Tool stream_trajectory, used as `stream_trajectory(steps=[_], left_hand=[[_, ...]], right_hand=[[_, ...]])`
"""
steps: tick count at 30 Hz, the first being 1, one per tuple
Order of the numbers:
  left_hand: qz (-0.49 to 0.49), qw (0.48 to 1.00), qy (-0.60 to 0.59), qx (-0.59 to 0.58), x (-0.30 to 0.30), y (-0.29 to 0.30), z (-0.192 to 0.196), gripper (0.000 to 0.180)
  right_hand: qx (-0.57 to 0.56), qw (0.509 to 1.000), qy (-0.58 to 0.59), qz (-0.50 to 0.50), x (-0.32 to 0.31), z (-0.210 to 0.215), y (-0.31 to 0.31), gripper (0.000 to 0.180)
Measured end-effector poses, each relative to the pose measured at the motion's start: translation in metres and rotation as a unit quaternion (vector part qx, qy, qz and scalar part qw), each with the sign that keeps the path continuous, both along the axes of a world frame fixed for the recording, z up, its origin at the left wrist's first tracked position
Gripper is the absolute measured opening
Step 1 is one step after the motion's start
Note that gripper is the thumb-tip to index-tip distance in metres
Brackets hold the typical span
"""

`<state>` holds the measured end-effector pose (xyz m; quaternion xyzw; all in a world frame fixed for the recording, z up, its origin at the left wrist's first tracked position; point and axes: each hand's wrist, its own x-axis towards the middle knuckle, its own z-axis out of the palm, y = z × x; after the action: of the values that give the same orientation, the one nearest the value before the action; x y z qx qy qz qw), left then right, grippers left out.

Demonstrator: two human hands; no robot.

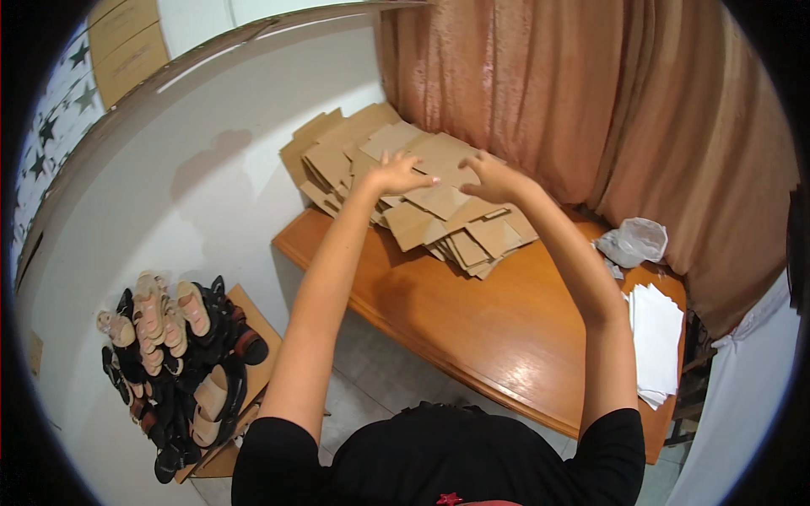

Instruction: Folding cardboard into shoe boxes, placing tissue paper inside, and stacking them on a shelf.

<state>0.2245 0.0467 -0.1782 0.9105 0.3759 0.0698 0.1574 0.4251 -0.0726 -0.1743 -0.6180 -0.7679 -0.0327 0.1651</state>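
Both grips stand empty, the left hand (395, 177) and right hand (496, 179) loosely spread, fingers bent; I can't tell whether they touch the cardboard pile (445, 158) behind them. Arms reach forward, palms inward. The flattened pile lies on the wooden surface (472, 314), its long axis slanting far-left to near-right.

Tons of beige and black sandals (150, 308) are piled up on the left, a translucent plastic bag (634, 243) and stacked white sheets (656, 341) are parked at the desk (439, 308)'s right end, all backed by coppery curtains (540, 76).
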Motion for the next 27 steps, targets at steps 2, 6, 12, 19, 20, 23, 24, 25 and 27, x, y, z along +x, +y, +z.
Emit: stream_trajectory(steps=[2, 6, 12, 19, 20, 23, 24, 25, 27], left_hand=[[-0.031, 0.997, 0.006, -0.070, 0.031, 0.005, -0.042, 0.093], [-0.032, 0.988, -0.003, -0.149, 0.084, -0.010, -0.138, 0.095], [-0.009, 0.981, -0.106, -0.163, 0.138, -0.042, -0.230, 0.055], [0.103, 0.972, -0.156, -0.140, 0.153, 0.004, -0.245, 0.040], [0.129, 0.973, -0.155, -0.110, 0.155, 0.004, -0.229, 0.042], [0.138, 0.980, -0.106, -0.100, 0.145, 0.040, -0.229, 0.054], [0.152, 0.982, -0.095, -0.065, 0.143, 0.052, -0.237, 0.057], [0.157, 0.983, -0.093, -0.027, 0.144, 0.053, -0.243, 0.052], [0.150, 0.984, -0.095, -0.005, 0.143, 0.055, -0.254, 0.053]], right_hand=[[-0.120, 0.991, 0.040, -0.052, 0.012, -0.011, -0.024, 0.044], [-0.168, 0.977, 0.130, -0.030, 0.066, -0.097, -0.020, 0.045], [-0.243, 0.907, 0.340, -0.052, 0.059, -0.166, -0.002, 0.050], [-0.087, 0.901, 0.377, -0.198, 0.064, -0.222, 0.027, 0.062], [-0.098, 0.881, 0.400, -0.234, 0.069, -0.223, 0.028, 0.060], [-0.109, 0.890, 0.368, -0.245, 0.066, -0.222, 0.042, 0.059], [-0.107, 0.890, 0.368, -0.245, 0.064, -0.224, 0.048, 0.059], [-0.102, 0.887, 0.375, -0.248, 0.066, -0.228, 0.049, 0.058], [-0.095, 0.879, 0.390, -0.258, 0.070, -0.236, 0.054, 0.059]])
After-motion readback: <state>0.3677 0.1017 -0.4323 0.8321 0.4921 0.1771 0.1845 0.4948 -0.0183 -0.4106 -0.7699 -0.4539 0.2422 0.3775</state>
